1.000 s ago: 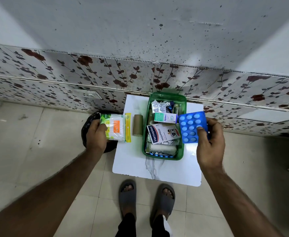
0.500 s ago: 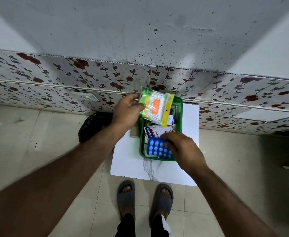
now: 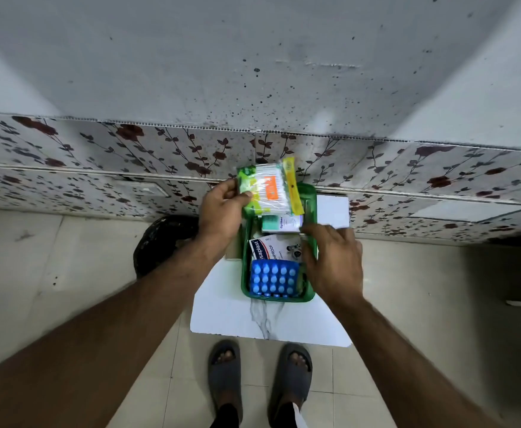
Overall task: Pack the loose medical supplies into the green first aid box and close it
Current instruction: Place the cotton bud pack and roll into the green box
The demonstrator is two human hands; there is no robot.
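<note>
Your green first aid box [image 3: 311,193] sits open on the white marble-look board [image 3: 237,316], pushed toward the board's far side, close to the floral wall panel [image 3: 98,156]. Bare board lies open in front of the box and a narrower strip shows to its right; on the left your forearm covers most of it. The board's near edge ends just ahead of your sandals [image 3: 226,372].

Inside the box, the blue blister pack [image 3: 274,278] lies flat at the near end, against the near wall. Beyond it sits the Hansaplast plaster packet [image 3: 273,247], and beyond that a small white and green carton [image 3: 280,223]. The far end is hidden behind what you hold.

Your left hand [image 3: 220,214] reaches in from the left, thumb on top and fingers beneath, pinching the left edge of the cotton swab packet [image 3: 266,188]. The packet hangs tilted above the far end of the box, its yellow strip toward the right wall.

Your right hand [image 3: 333,264] hovers over the box's right wall, palm down, fingers spread and pointing left toward the carton. It looks empty, though you cannot tell whether the fingertips touch anything. A dark round object [image 3: 160,242] sits on the floor left of the board.
</note>
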